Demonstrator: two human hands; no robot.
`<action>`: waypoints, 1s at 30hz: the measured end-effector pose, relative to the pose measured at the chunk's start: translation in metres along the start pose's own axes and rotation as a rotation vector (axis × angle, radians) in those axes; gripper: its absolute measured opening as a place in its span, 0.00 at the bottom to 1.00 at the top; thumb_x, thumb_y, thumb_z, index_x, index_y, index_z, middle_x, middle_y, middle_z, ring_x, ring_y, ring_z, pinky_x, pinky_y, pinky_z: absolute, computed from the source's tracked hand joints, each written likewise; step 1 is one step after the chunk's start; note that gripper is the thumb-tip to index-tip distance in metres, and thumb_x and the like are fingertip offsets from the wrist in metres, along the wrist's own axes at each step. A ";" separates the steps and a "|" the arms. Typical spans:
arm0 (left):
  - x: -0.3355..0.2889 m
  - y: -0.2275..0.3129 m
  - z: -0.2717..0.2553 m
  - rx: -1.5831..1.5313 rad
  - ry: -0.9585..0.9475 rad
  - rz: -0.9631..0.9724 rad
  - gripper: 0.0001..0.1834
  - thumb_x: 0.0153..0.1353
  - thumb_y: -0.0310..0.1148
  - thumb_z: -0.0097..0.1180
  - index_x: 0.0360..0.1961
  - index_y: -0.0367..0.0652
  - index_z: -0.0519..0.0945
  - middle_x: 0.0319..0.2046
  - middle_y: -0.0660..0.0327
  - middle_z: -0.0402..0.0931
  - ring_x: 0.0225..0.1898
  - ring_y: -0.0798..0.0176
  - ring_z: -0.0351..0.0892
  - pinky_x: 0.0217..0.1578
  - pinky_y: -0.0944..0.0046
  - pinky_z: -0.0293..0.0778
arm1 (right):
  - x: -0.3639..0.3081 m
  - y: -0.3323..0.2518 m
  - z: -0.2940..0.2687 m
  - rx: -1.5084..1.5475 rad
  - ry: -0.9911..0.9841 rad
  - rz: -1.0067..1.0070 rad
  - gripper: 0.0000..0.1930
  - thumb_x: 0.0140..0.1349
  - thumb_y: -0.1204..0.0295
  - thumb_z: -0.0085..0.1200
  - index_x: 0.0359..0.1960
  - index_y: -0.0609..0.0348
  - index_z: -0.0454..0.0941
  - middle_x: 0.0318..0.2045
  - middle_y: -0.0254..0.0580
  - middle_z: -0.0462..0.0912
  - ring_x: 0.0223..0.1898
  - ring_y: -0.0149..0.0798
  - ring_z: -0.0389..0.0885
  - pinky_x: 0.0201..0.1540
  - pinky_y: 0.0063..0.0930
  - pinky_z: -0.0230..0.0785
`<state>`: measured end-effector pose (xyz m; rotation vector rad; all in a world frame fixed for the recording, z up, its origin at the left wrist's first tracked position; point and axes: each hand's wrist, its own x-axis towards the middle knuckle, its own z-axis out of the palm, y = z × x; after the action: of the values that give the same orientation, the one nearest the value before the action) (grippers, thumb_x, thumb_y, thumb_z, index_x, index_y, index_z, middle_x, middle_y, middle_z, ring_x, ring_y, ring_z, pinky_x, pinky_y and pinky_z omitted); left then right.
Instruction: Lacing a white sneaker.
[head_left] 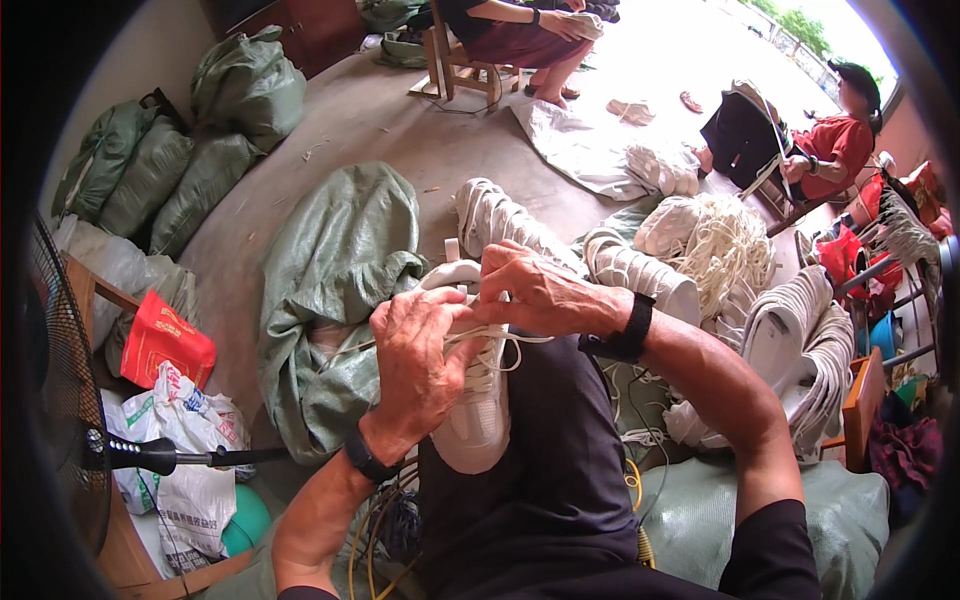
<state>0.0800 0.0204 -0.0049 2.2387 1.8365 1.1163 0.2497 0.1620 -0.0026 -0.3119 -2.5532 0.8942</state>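
Note:
A white sneaker (472, 435) rests on my dark-trousered thigh, its toe toward me and its opening away. My left hand (420, 362) lies along the shoe's left side, thumb and fingers closed on a white shoelace (515, 341) over the tongue. Over the upper eyelets, my right hand (535, 292) is bent into a pinch on the lace, its fingertips partly hidden. A slack loop of lace hangs to the right of the shoe. Dark bands circle both my wrists.
Stacked white shoes (510, 222) and a heap of white laces (715, 235) stand beyond my right arm. A green woven sack (335, 300) slumps left of the shoe. A fan (70, 400) stands at far left. Two people sit farther off, one holding a shoe.

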 end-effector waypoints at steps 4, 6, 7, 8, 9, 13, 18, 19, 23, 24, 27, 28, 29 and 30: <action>-0.007 0.000 0.005 0.015 -0.034 0.007 0.17 0.49 0.32 0.70 0.42 0.43 0.83 0.50 0.62 0.79 0.58 0.53 0.71 0.61 0.48 0.57 | 0.001 -0.003 0.006 -0.075 -0.036 0.029 0.12 0.60 0.64 0.64 0.27 0.61 0.84 0.36 0.45 0.76 0.44 0.44 0.75 0.48 0.35 0.67; -0.009 0.000 0.009 0.047 0.001 -0.001 0.16 0.48 0.32 0.70 0.40 0.44 0.84 0.49 0.64 0.80 0.57 0.53 0.71 0.61 0.48 0.57 | 0.007 -0.002 0.010 -0.126 0.053 0.030 0.17 0.56 0.58 0.67 0.24 0.62 0.86 0.19 0.48 0.79 0.28 0.48 0.76 0.35 0.43 0.70; -0.009 0.000 0.011 0.037 0.006 0.004 0.16 0.48 0.32 0.70 0.40 0.44 0.84 0.49 0.64 0.80 0.57 0.53 0.71 0.61 0.48 0.57 | 0.009 -0.002 0.010 -0.125 0.053 0.031 0.17 0.56 0.58 0.67 0.24 0.62 0.86 0.19 0.48 0.79 0.28 0.48 0.76 0.35 0.43 0.70; -0.010 -0.001 0.012 0.006 0.013 -0.037 0.14 0.48 0.32 0.70 0.39 0.45 0.85 0.48 0.64 0.80 0.57 0.53 0.70 0.61 0.48 0.57 | 0.011 -0.001 0.009 -0.040 -0.071 0.203 0.14 0.56 0.62 0.65 0.28 0.63 0.85 0.25 0.47 0.80 0.32 0.46 0.78 0.37 0.39 0.71; -0.010 -0.002 0.013 -0.026 0.020 -0.078 0.13 0.48 0.32 0.70 0.37 0.46 0.85 0.48 0.65 0.80 0.57 0.53 0.70 0.61 0.48 0.57 | 0.012 0.000 0.007 0.047 -0.196 0.373 0.11 0.57 0.66 0.63 0.33 0.63 0.85 0.31 0.46 0.81 0.36 0.44 0.80 0.40 0.36 0.71; -0.012 -0.006 0.018 -0.081 0.029 -0.099 0.10 0.49 0.33 0.71 0.34 0.48 0.86 0.47 0.66 0.80 0.57 0.54 0.70 0.61 0.48 0.57 | 0.011 0.000 0.006 0.154 -0.069 0.352 0.13 0.56 0.67 0.63 0.35 0.65 0.85 0.29 0.45 0.82 0.30 0.39 0.81 0.34 0.34 0.71; -0.013 -0.009 0.018 -0.193 0.031 -0.123 0.08 0.50 0.33 0.71 0.32 0.47 0.86 0.49 0.66 0.80 0.58 0.54 0.68 0.63 0.48 0.55 | 0.009 0.006 0.010 0.436 0.180 0.514 0.13 0.55 0.69 0.60 0.29 0.72 0.83 0.16 0.36 0.77 0.22 0.26 0.73 0.25 0.30 0.66; -0.013 -0.009 0.017 -0.192 0.031 -0.123 0.08 0.50 0.33 0.71 0.32 0.47 0.86 0.49 0.66 0.80 0.58 0.54 0.68 0.63 0.48 0.55 | 0.010 0.010 0.012 0.440 0.185 0.502 0.13 0.55 0.69 0.60 0.29 0.72 0.83 0.16 0.36 0.77 0.22 0.26 0.73 0.25 0.30 0.66; -0.012 -0.009 0.012 -0.233 -0.047 -0.096 0.07 0.52 0.33 0.70 0.31 0.46 0.86 0.51 0.65 0.79 0.59 0.53 0.67 0.63 0.48 0.55 | 0.018 0.047 0.008 0.331 0.281 0.666 0.13 0.59 0.65 0.62 0.33 0.66 0.85 0.24 0.36 0.80 0.28 0.26 0.75 0.31 0.26 0.68; -0.012 -0.010 0.011 -0.242 -0.069 -0.094 0.06 0.52 0.33 0.70 0.30 0.46 0.85 0.51 0.64 0.78 0.60 0.53 0.66 0.63 0.48 0.55 | 0.019 0.060 0.004 0.293 0.323 0.697 0.14 0.59 0.64 0.62 0.32 0.67 0.84 0.24 0.36 0.80 0.27 0.27 0.75 0.30 0.27 0.68; -0.011 -0.011 0.007 -0.264 -0.083 -0.074 0.06 0.52 0.33 0.70 0.30 0.46 0.85 0.52 0.64 0.78 0.60 0.52 0.66 0.63 0.49 0.55 | 0.017 0.099 -0.001 0.318 0.540 0.681 0.15 0.58 0.65 0.61 0.30 0.70 0.82 0.24 0.39 0.81 0.26 0.30 0.77 0.29 0.30 0.69; -0.011 -0.011 0.006 -0.263 -0.075 -0.068 0.06 0.52 0.33 0.70 0.30 0.46 0.85 0.52 0.64 0.78 0.60 0.52 0.66 0.63 0.49 0.55 | 0.022 0.112 -0.006 0.125 0.495 0.795 0.17 0.60 0.64 0.61 0.33 0.72 0.81 0.24 0.41 0.81 0.26 0.32 0.78 0.30 0.31 0.70; -0.010 -0.011 0.005 -0.270 -0.077 -0.069 0.06 0.52 0.33 0.70 0.29 0.45 0.85 0.52 0.63 0.78 0.60 0.52 0.66 0.63 0.48 0.55 | 0.020 0.119 -0.003 0.124 0.495 0.793 0.17 0.60 0.64 0.61 0.33 0.72 0.81 0.24 0.41 0.81 0.26 0.32 0.78 0.30 0.31 0.70; -0.009 -0.010 0.004 -0.276 -0.090 -0.081 0.06 0.53 0.33 0.70 0.28 0.45 0.85 0.52 0.62 0.78 0.60 0.52 0.66 0.63 0.48 0.55 | 0.016 0.122 0.000 0.169 0.542 0.745 0.17 0.61 0.63 0.61 0.34 0.72 0.80 0.24 0.41 0.81 0.26 0.32 0.78 0.30 0.31 0.71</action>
<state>0.0734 0.0169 -0.0173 2.0085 1.6118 1.1538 0.2443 0.2617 -0.0750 -1.3048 -1.8350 1.0700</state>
